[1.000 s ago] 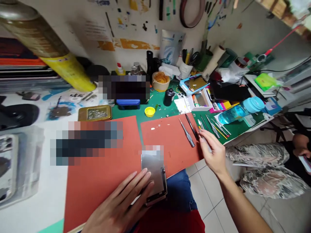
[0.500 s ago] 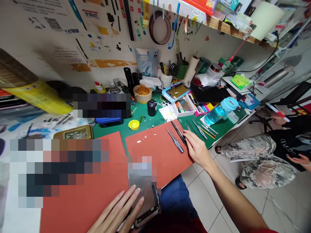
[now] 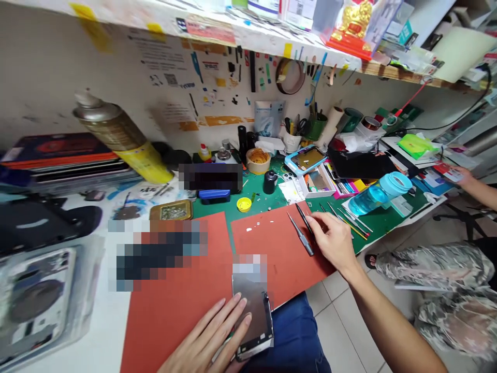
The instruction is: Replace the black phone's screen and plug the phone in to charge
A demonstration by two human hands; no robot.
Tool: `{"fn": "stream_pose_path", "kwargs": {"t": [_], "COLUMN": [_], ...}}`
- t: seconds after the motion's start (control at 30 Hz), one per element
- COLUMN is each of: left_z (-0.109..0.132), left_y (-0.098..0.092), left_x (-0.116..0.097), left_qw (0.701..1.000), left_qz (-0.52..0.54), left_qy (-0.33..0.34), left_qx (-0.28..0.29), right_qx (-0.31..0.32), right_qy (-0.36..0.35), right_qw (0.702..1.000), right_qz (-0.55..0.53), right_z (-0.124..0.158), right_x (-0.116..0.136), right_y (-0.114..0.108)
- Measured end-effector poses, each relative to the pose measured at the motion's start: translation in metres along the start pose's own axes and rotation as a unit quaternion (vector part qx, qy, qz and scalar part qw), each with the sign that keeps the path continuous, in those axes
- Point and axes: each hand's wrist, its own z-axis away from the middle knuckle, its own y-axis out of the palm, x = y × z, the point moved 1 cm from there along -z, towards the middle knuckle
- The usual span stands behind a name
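My left hand (image 3: 217, 336) lies with its fingers stretched flat over a dark phone screen (image 3: 254, 311) at the near edge of the red mat (image 3: 178, 311). Its thumb is hidden, and the screen's top end is blurred out. Over the mat's right side, my right hand (image 3: 336, 241) has its fingers closed on the rear end of black tweezers (image 3: 303, 215), whose tips point away from me. Just left of them lies a slim grey pointed tool (image 3: 301, 235). Several thin tools (image 3: 355, 223) lie right of that hand on the green mat (image 3: 202, 208).
A blue water bottle (image 3: 375, 194) leans beyond the tools. Behind the red mat stand a yellow cap (image 3: 244, 204), a black bottle (image 3: 270, 183) and a tool box (image 3: 318, 181). At left are a spray can (image 3: 128, 134) and phone parts (image 3: 39, 305). Another person's hand (image 3: 462, 176) is at right.
The view has swung left and up, so more of the bench's left side shows. My right hand has closed around the tweezers' rear end. My left hand stays on the screen.
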Motion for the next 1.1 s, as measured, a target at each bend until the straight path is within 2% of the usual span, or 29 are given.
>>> {"fn": "stream_pose_path", "kwargs": {"t": [0.13, 0.27, 0.33, 0.37, 0.43, 0.5, 0.57, 0.67, 0.73, 0.83, 0.97, 1.1], "left_z": [0.000, -0.006, -0.007, -0.007, -0.007, -0.006, -0.005, -0.005, -0.006, -0.006, -0.008, -0.009], "left_y": [0.001, -0.003, -0.004, -0.004, -0.005, -0.006, -0.007, -0.009, -0.009, -0.010, -0.010, -0.010], "left_x": [-0.003, -0.007, -0.008, -0.009, -0.009, -0.009, -0.009, -0.009, -0.009, -0.009, -0.009, -0.010], "left_qw": [0.999, 0.998, 0.998, 0.997, 0.995, 0.992, 0.988, 0.987, 0.987, 0.987, 0.987, 0.988], "left_qz": [-0.021, -0.003, 0.015, 0.027, 0.061, 0.100, 0.127, 0.136, 0.137, 0.140, 0.137, 0.129], "left_qy": [0.000, -0.018, -0.027, -0.035, -0.053, -0.069, -0.077, -0.079, -0.078, -0.076, -0.079, -0.076], "left_qx": [0.026, 0.057, 0.059, 0.057, 0.053, 0.047, 0.040, 0.031, 0.026, 0.027, 0.022, 0.028], "right_qx": [0.017, 0.052, 0.060, 0.058, 0.044, 0.030, 0.082, 0.183, 0.232, 0.257, 0.260, 0.259], "right_qy": [-0.027, 0.042, 0.056, 0.051, 0.016, -0.075, -0.137, -0.168, -0.175, -0.189, -0.216, -0.246], "right_qw": [0.999, 0.997, 0.996, 0.996, 0.997, 0.993, 0.982, 0.965, 0.955, 0.947, 0.941, 0.934], "right_qz": [-0.009, -0.027, -0.036, -0.039, -0.053, -0.091, -0.102, -0.086, -0.066, -0.041, -0.019, 0.007], "right_z": [-0.066, -0.123, -0.133, -0.132, -0.119, -0.093, -0.058, -0.005, 0.021, 0.042, 0.046, 0.043], "right_x": [0.018, 0.023, 0.025, 0.026, 0.031, 0.039, 0.046, 0.049, 0.044, 0.035, 0.031, 0.037], "right_y": [0.048, 0.099, 0.107, 0.105, 0.087, 0.056, 0.026, -0.006, -0.013, -0.012, -0.009, -0.010]}}
